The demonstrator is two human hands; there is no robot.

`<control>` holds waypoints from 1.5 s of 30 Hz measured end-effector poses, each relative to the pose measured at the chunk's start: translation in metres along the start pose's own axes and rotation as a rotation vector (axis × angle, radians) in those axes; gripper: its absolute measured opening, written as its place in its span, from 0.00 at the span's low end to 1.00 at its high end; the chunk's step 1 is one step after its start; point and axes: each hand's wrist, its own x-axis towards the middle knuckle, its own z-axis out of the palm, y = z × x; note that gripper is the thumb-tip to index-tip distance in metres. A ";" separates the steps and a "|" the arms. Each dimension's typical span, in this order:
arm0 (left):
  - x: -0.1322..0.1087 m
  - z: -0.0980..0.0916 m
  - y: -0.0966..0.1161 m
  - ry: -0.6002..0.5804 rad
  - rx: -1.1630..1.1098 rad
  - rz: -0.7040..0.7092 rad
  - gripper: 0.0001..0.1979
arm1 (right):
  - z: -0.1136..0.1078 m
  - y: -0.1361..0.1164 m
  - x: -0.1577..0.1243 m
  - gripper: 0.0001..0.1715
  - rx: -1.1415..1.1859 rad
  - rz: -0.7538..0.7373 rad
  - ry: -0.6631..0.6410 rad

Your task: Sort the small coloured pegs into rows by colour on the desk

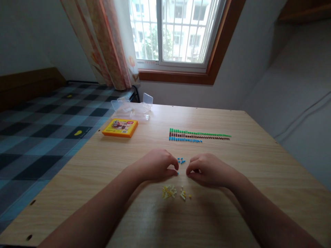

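My left hand (163, 165) rests low over the table, its thumb and index finger a little apart. At the thumb tip lies a small blue building block (177, 173); whether it is touched I cannot tell. Facing it, my right hand (203, 168) has thumb and fingertips pressed together, and anything between them is hidden. Several loose blue blocks (181, 161) lie just beyond, between both hands. Closer to me are a pile of pale yellow blocks (169, 192) and a smaller yellow group (183, 195). Farther back, blocks stand in a green row (191, 132), a brown row (191, 136) and a shorter blue row (184, 140).
On the wooden table (103, 179), an orange-yellow box (120, 127) sits at the back left. Behind it are clear plastic trays (134, 110). A bed with a checked cover (38, 131) adjoins the left edge. Beyond the table's far edge is a window (178, 31).
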 end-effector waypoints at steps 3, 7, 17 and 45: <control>0.001 0.003 0.001 -0.014 -0.025 0.008 0.07 | 0.000 -0.001 0.000 0.15 0.029 -0.001 -0.008; 0.001 0.004 0.000 -0.025 -0.045 0.016 0.07 | -0.001 0.001 0.000 0.14 0.019 0.018 0.009; 0.004 0.009 0.000 -0.020 -0.021 0.037 0.08 | 0.001 0.005 0.003 0.12 0.009 0.047 0.083; 0.010 0.014 -0.017 0.198 0.110 -0.211 0.11 | 0.013 0.026 0.012 0.04 -0.043 0.208 0.261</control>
